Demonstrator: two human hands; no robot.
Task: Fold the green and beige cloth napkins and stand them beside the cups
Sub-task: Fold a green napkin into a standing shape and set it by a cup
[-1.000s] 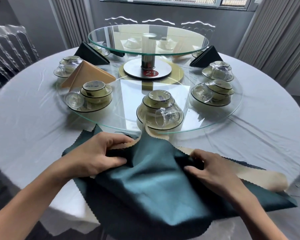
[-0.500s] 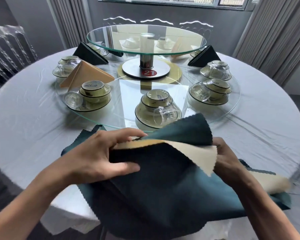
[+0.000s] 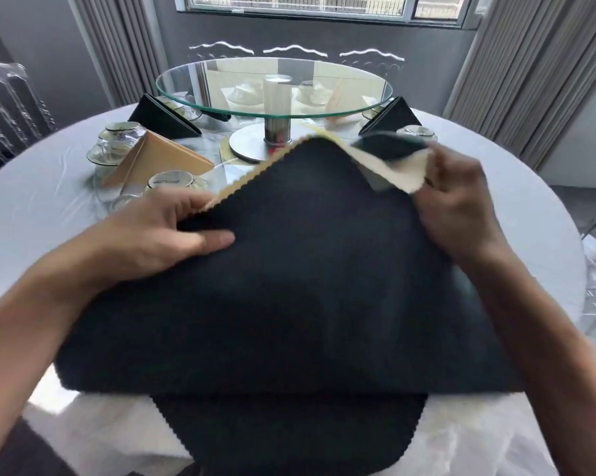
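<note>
Fingers (image 3: 186, 204) of the left hand (image 3: 159, 235) are curled over the left edge of the green napkin (image 3: 306, 269), thumb lying flat on top of the cloth, so the hand grips it along its zigzag border. On the other side the right hand (image 3: 461, 207) pinches the far right corner, where the beige napkin (image 3: 392, 173) shows as a pale flap folded back with a bit of green above it; the picture is blurred there and the exact lie of those fingers is hard to read. Both napkins are held together, raised and spread wide in front of the person, the green one on top and a thin beige edge peeping out along its upper left side. More dark green cloth (image 3: 289, 431) hangs over the near edge of the table (image 3: 32, 214), which wears a white covering. Beyond the raised cloth stand a folded beige napkin (image 3: 159, 163) beside upturned cups (image 3: 119, 139), two folded dark napkins (image 3: 159, 116), and a raised glass turntable (image 3: 274, 87) on a metal post.
</note>
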